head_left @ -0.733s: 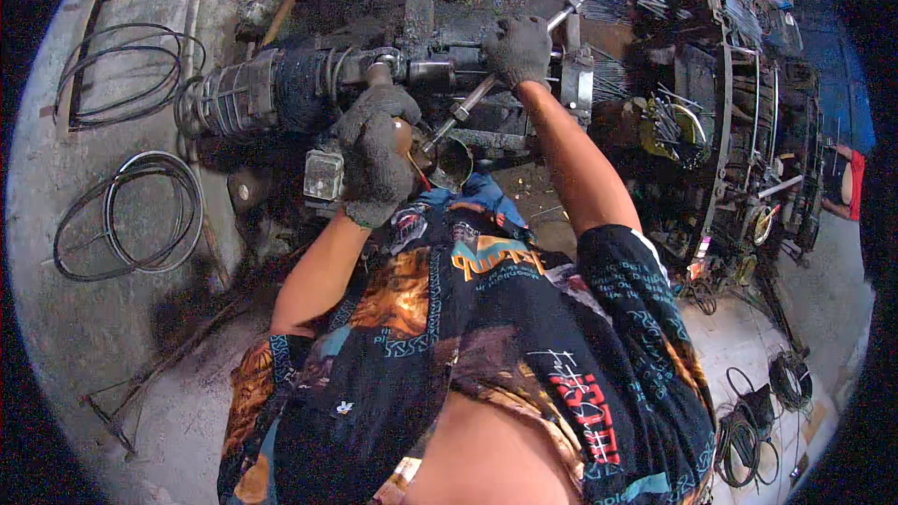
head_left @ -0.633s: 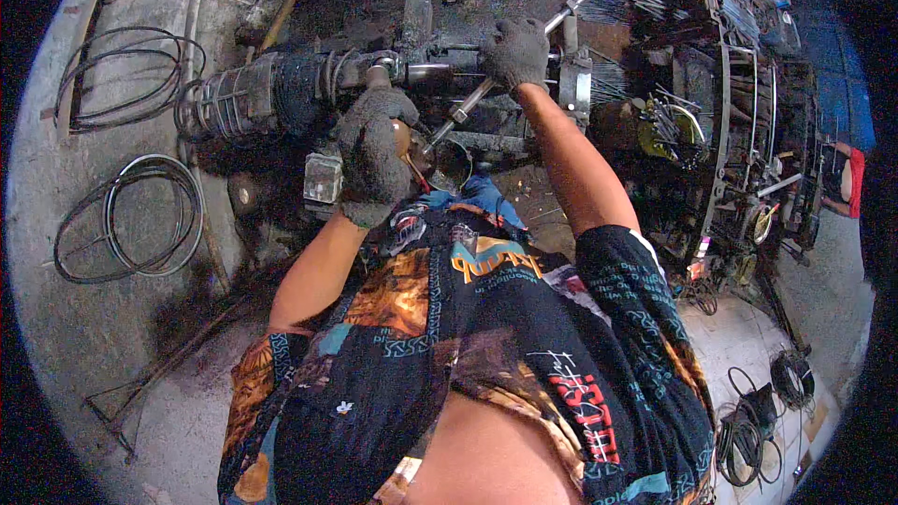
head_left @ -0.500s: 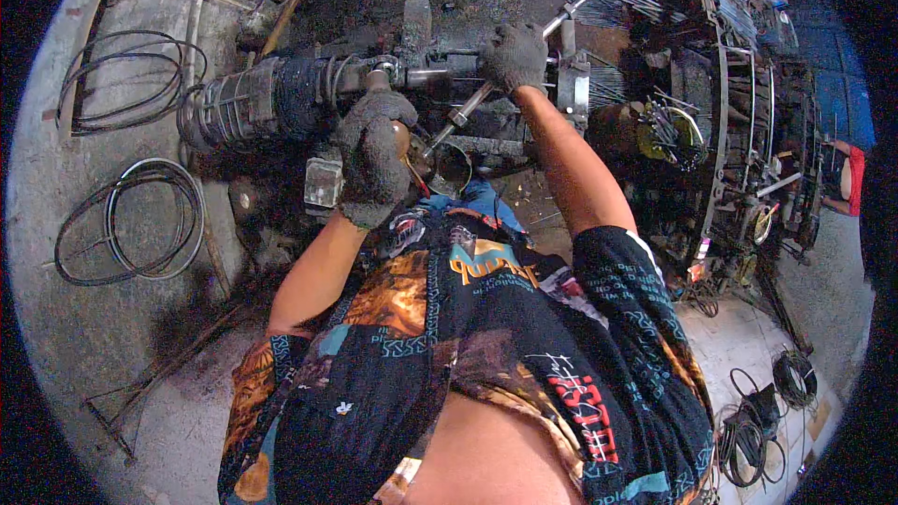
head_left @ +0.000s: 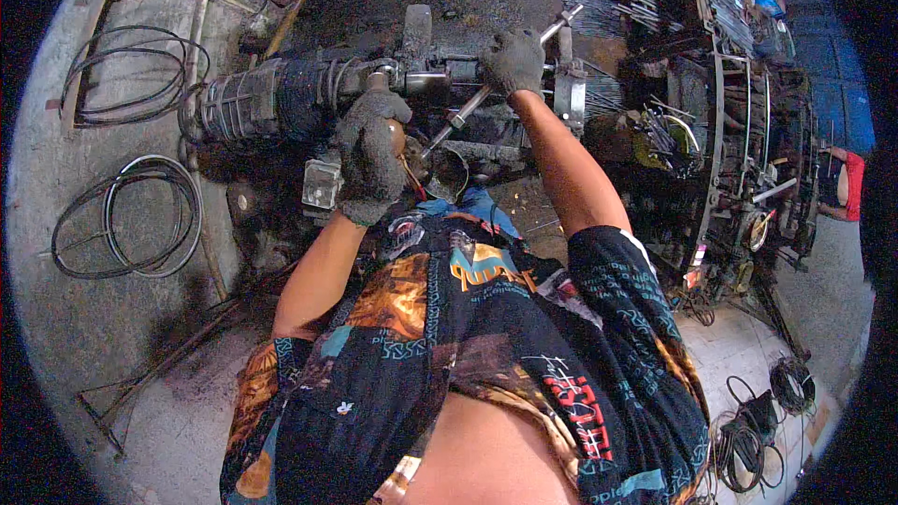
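A dark machine [head_left: 309,93] with a ribbed cylindrical body and a bright shaft [head_left: 427,82] stretches across in front of me. My left hand [head_left: 368,154], in a grey glove, is closed around a rounded brown knob or handle [head_left: 398,142] beside it; the fingers hide most of it. A slanting metal rod [head_left: 468,109] with a collar passes under my gloved right hand [head_left: 514,62], which is wrapped round its upper part. The rod's lower end reaches near a round metal cup [head_left: 451,174] close to my body.
Coils of cable [head_left: 150,215] lie on the floor at left. Bundles of thin metal rods [head_left: 591,2] sit at the far right, beside a yellowish container of rods [head_left: 666,140] and a metal rack [head_left: 720,131]. Another person [head_left: 849,185] in red is at the right edge.
The view has shifted slightly. Both hands keep their grips on the knob and the slanting rod, with almost no visible movement.
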Motion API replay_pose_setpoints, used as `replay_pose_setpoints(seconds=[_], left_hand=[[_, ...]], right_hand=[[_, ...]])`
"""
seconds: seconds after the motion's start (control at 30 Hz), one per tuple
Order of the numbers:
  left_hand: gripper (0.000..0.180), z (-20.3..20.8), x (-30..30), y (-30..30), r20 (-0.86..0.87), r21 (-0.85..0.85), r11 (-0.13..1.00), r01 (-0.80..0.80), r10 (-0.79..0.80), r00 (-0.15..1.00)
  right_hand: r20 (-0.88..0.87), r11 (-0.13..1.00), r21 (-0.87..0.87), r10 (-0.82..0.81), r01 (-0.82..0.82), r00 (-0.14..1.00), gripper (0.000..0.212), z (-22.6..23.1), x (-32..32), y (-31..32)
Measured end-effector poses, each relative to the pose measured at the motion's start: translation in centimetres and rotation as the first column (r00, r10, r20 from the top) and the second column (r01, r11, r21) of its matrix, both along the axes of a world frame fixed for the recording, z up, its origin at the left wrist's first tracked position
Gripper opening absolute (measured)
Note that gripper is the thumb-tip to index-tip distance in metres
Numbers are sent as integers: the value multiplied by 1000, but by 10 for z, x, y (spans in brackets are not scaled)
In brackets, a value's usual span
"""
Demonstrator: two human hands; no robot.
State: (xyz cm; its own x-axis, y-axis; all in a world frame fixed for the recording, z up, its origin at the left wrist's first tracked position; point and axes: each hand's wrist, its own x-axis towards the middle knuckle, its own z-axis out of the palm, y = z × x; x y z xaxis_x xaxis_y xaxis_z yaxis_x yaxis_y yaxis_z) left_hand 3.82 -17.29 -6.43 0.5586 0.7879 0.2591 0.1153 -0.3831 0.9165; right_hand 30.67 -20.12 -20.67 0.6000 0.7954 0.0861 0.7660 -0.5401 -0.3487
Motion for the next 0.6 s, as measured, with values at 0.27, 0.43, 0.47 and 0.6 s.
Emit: replay_pose_setpoints(seconds=[0.27, 0.43, 0.47, 0.6], left_hand=[[47, -6, -3, 0, -2, 117, 993, -32, 33, 999], [48, 1, 0, 1, -16, 179, 983, -31, 35, 999], [47, 2, 0, -1, 10, 122, 992, -32, 31, 999], [45, -1, 5, -1, 15, 102, 992, -68, 67, 998]], right_hand=[[-23, 998, 68, 11, -10, 1000, 28, 6, -1, 0], [-23, 998, 67, 22, -20, 999, 34, 0, 5, -1], [-33, 998, 67, 25, -23, 999, 33, -1, 6, -2], [-60, 1000, 13, -8, 9, 998, 30, -2, 10, 0]])
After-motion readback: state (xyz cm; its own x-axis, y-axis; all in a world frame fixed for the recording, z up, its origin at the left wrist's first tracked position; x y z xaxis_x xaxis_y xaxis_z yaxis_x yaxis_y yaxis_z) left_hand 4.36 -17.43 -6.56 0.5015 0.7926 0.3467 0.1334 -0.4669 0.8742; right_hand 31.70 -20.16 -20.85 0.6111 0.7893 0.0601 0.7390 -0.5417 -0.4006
